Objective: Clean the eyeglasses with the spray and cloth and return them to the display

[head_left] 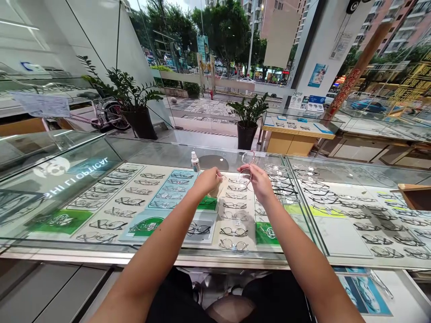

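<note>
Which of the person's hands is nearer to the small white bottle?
Left. The left hand is just right of the bottle in the picture; the right hand, holding thin-rimmed glasses, is farther right.

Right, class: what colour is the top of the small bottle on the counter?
The bottle's top is white, shown in the head view.

two hands (206, 180); one pair of glasses (253, 154) at the right fingers (245, 168); one small bottle (195, 162) beyond and left of the left fingers (218, 174); two potted plants (248, 117) well beyond the fingers; three rectangular green cards (269, 233) nearer the body than the fingers; laid-out spectacles (233, 232) around the fingers, too many to count surely
</note>
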Tool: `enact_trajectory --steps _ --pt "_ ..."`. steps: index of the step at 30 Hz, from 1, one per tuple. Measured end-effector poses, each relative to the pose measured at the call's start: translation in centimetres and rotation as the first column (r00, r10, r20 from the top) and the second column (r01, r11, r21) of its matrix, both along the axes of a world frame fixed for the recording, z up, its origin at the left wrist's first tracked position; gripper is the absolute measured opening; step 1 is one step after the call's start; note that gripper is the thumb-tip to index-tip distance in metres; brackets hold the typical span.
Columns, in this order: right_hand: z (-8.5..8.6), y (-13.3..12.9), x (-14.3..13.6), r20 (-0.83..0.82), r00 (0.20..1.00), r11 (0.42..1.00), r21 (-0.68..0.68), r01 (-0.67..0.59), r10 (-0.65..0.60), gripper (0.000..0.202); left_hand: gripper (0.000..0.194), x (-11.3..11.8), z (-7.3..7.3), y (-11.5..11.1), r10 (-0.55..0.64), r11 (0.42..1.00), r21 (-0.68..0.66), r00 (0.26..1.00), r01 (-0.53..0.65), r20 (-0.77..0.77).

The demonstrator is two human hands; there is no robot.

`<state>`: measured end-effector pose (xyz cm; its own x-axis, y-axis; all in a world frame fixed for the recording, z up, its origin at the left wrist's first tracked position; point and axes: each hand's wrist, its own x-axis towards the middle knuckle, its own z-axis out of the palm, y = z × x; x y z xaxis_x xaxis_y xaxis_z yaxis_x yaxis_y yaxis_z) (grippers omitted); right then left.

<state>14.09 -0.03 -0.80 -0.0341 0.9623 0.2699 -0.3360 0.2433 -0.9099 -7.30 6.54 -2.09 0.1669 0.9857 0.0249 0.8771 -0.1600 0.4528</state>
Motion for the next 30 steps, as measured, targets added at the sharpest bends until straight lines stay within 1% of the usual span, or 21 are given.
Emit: enact_trajectory --steps 2,3,5,7,9,11,12,13,15,17,19,21,23,25,26,28,30 --pt "0.1 -0.1 0.0 0.003 1.000 1.000 -0.010 0.011 -0.011 0.026 0.010 -0.5 0.0 0.2 0.016 0.999 -0.027 1.000 -0.016 -0.015" --pt "0.1 -0.1 0.0 0.008 1.000 1.000 -0.017 0.014 -0.014 0.027 0.014 -0.7 0.0 0.4 0.030 0.999 -0.036 0.999 -0.031 -0.025" --pt "0.2 -0.1 -0.1 0.023 1.000 0.999 -0.027 0.021 -0.021 0.027 0.031 -1.1 0.1 0.6 0.059 0.997 -0.038 0.997 -0.061 -0.039" --pt "0.2 -0.2 -0.1 0.036 0.999 0.999 -0.030 0.030 -0.029 0.028 0.047 -1.5 0.3 0.8 0.064 0.996 -0.055 0.995 -0.068 -0.071" --pt "0.2 -0.2 -0.1 0.035 0.999 0.999 -0.024 0.034 -0.033 0.028 0.050 -1.8 0.8 0.7 0.037 0.990 -0.128 0.991 -0.054 -0.130" --pt "0.3 -0.2 -0.1 0.030 0.999 0.999 -0.023 0.031 -0.031 0.029 0.047 -2.0 1.4 0.5 -0.015 0.977 -0.211 0.988 -0.018 -0.156" --pt "0.3 -0.2 -0.1 0.031 0.999 0.999 -0.024 0.031 -0.030 0.029 0.044 -2.1 1.8 0.4 -0.048 0.974 -0.224 0.991 0.018 -0.127" --pt "0.3 -0.2 -0.1 0.034 0.999 0.999 -0.025 0.032 -0.031 0.030 0.042 -2.1 2.1 0.2 -0.078 0.976 -0.210 0.995 0.062 -0.064" --pt "0.4 -0.2 -0.1 0.038 0.999 0.999 -0.029 0.035 -0.034 0.031 0.038 -2.0 2.7 -0.1 -0.116 0.982 -0.132 0.986 0.132 0.123" --pt "0.3 -0.1 -0.1 0.034 0.999 0.999 -0.029 0.032 -0.031 0.031 0.035 -1.8 3.1 -0.3 -0.105 0.991 -0.048 0.942 0.126 0.318" --pt "0.2 -0.1 0.0 0.029 0.999 0.999 -0.033 0.022 -0.021 0.031 0.033 -1.6 3.3 -0.3 -0.077 0.997 0.021 0.882 0.076 0.464" --pt "0.1 -0.1 0.0 0.027 1.000 0.999 -0.030 0.013 -0.012 0.030 0.032 -1.6 3.3 -0.2 -0.077 0.997 0.070 0.805 0.044 0.589" --pt "0.0 -0.1 0.0 0.028 1.000 1.000 -0.018 0.009 -0.009 0.029 0.033 -1.5 3.2 0.0 -0.102 0.995 0.081 0.708 0.063 0.699" --pt "-0.1 -0.1 0.1 0.032 0.999 1.000 -0.006 0.007 -0.007 0.029 0.039 -1.5 3.1 0.0 -0.113 0.992 0.059 0.619 0.108 0.777" --pt "-0.1 -0.1 0.1 0.035 0.999 1.000 -0.006 0.005 -0.005 0.028 0.045 -1.4 3.2 0.0 -0.114 0.990 0.044 0.587 0.133 0.802" --pt "-0.1 -0.1 0.1 0.036 0.999 1.000 -0.006 0.004 -0.004 0.028 0.054 -1.2 3.3 -0.3 -0.108 0.984 0.014 0.541 0.176 0.834" --pt "-0.1 -0.1 0.1 0.033 0.999 1.000 -0.002 0.003 -0.003 0.028 0.060 -0.9 3.4 -0.7 -0.098 0.980 -0.007 0.509 0.200 0.855"
